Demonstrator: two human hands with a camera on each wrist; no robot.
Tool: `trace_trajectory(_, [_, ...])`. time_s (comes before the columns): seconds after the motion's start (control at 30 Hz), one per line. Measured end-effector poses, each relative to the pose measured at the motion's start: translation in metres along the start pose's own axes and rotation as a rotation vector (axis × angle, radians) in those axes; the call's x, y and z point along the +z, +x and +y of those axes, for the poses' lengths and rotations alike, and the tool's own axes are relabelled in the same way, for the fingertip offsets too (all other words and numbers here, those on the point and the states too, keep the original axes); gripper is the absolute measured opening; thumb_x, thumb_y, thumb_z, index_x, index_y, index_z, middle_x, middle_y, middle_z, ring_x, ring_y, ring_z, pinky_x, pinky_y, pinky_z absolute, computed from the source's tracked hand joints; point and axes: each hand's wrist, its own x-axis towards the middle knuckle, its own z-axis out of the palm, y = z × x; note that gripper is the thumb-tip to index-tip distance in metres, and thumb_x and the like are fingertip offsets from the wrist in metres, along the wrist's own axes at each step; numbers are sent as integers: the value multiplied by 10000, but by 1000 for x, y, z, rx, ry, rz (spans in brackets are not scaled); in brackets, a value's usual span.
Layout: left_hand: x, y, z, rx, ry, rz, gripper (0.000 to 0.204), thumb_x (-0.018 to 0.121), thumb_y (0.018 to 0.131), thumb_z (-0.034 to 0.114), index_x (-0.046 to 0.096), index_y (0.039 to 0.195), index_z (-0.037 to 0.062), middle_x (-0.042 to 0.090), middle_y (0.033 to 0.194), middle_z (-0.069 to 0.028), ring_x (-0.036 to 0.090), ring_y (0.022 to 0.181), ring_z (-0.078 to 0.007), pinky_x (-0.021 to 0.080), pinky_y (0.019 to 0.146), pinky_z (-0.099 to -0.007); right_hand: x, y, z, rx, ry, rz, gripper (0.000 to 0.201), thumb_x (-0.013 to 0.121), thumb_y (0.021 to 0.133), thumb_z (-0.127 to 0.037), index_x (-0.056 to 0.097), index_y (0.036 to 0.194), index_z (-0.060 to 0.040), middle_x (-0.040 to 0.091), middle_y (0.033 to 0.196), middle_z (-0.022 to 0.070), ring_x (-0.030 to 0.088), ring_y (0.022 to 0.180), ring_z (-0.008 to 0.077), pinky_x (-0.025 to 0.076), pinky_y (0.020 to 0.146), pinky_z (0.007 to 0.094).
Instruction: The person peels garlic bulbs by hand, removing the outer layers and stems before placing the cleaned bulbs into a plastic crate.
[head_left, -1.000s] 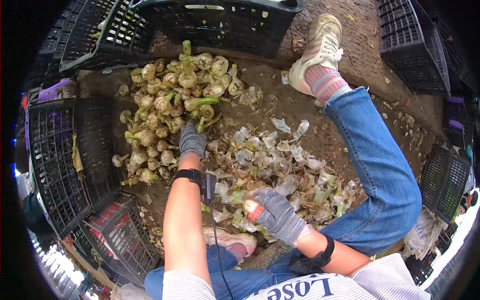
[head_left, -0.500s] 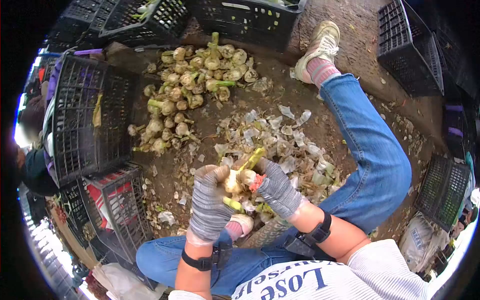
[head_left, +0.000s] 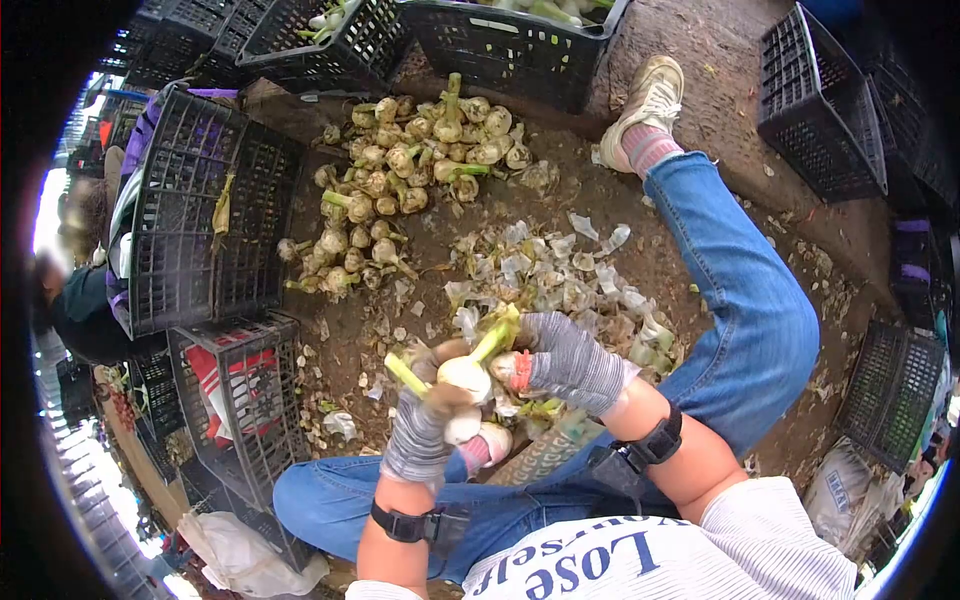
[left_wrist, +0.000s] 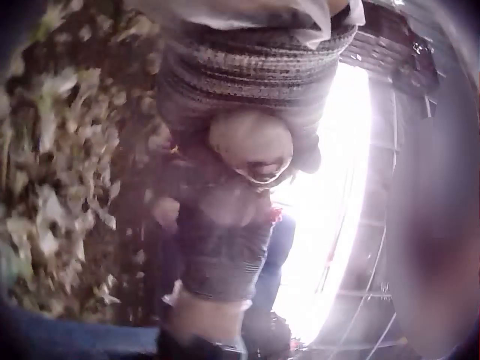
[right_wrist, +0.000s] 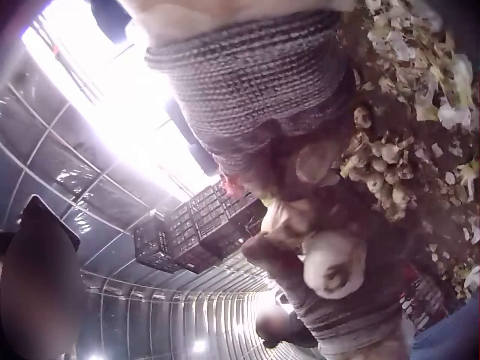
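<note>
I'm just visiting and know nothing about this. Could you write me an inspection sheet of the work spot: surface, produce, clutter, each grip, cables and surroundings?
Surface: brown ground, scraps scattered over it.
Job's things: a bulb pile on the ground, some green stems attached; pale bulbs held up between the hands.
Clutter: papery skins strewn between the pile and the person.
Left grip: gloved, fingers curled round pale bulbs.
Right grip: gloved, close against the pale bulbs; an orange-red band shows on it. Exactly what its fingers hold is unclear.
Cables: nothing seen.
Surroundings: black crates around the spot; the person's shoe on the ground.
</note>
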Motion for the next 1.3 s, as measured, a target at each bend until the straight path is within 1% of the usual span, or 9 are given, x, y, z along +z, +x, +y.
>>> trace_trajectory(0.13, [-7, 3, -7, -509, -978, -200, 765, 592, 652, 621, 468, 1113, 23, 585, 813, -78, 575, 636, -151, 494, 506, -263, -7, 5, 16, -295, -477, 48, 332, 598, 787, -236, 547, 995, 17, 584, 873, 135, 565, 807, 252, 435, 736, 317])
trace_trajectory(0.33, [-5, 16, -19, -109, -38, 260, 585, 717, 701, 301, 437, 1135, 24, 561, 935, -79, 579, 758, -154, 511, 613, -252, -4, 6, 30, -413, -881, 287, 338, 558, 805, -207, 495, 1046, 21, 536, 933, 206, 520, 872, 345, 411, 776, 362])
trace_trajectory(0.53, [-16, 17, 2, -90, -242, 4, 576, 725, 691, 228, 472, 1168, 28, 582, 951, -90, 585, 853, -186, 502, 730, -282, -12, 5, 40, 111, 93, 2, 289, 518, 853, -133, 477, 1115, -18, 551, 984, 34, 501, 907, 118, 403, 832, 248])
trace_trajectory(0.8, [-23, 16, 3, -38, -271, 21, 665, 721, 693, 264, 394, 1223, 31, 552, 1039, -121, 594, 862, -228, 517, 716, -343, -10, 3, 30, -260, -305, 240, 315, 556, 809, -162, 477, 1066, 2, 542, 924, 115, 518, 864, 196, 426, 776, 303])
trace_trajectory(0.87, [-16, 14, -4, 315, 610, -21, 680, 767, 642, 210, 414, 1195, 27, 541, 1066, -115, 605, 782, -201, 521, 639, -300, -9, 1, 24, -285, -820, 369, 459, 546, 799, -385, 498, 1062, -11, 571, 920, 97, 543, 812, 163, 442, 717, 283])
trace_trajectory(1.0, [0, 8, 19, -167, 44, 40, 586, 737, 680, 218, 455, 1153, 18, 578, 961, -81, 580, 779, -161, 500, 696, -277, -18, 0, 24, -276, -821, 307, 276, 534, 812, -209, 523, 964, 20, 567, 880, 122, 548, 796, 195, 443, 703, 296])
trace_trajectory(1.1, [-13, 10, 9, -132, -61, 123, 541, 738, 679, 220, 486, 1111, 13, 593, 916, -84, 579, 731, -133, 498, 620, -241, -12, 0, 15, 25, -174, 218, 238, 504, 827, -165, 574, 987, -3, 606, 849, 89, 563, 755, 183, 443, 698, 275])
trace_trajectory(1.2, [-10, 12, 9, 7, -49, 170, 506, 734, 686, 236, 512, 1084, 17, 602, 883, -68, 578, 697, -115, 480, 576, -212, -10, -4, 14, -184, -811, 180, 218, 517, 830, -133, 568, 998, -4, 606, 862, 77, 555, 787, 152, 441, 709, 266])
trace_trajectory(1.3, [-17, 8, 15, -168, 93, 40, 523, 738, 664, 270, 529, 1058, -5, 589, 853, -58, 564, 693, -117, 466, 581, -222, -3, 4, 15, -234, -480, 197, 218, 518, 813, -174, 554, 908, 19, 591, 803, 88, 555, 716, 186, 435, 656, 285])
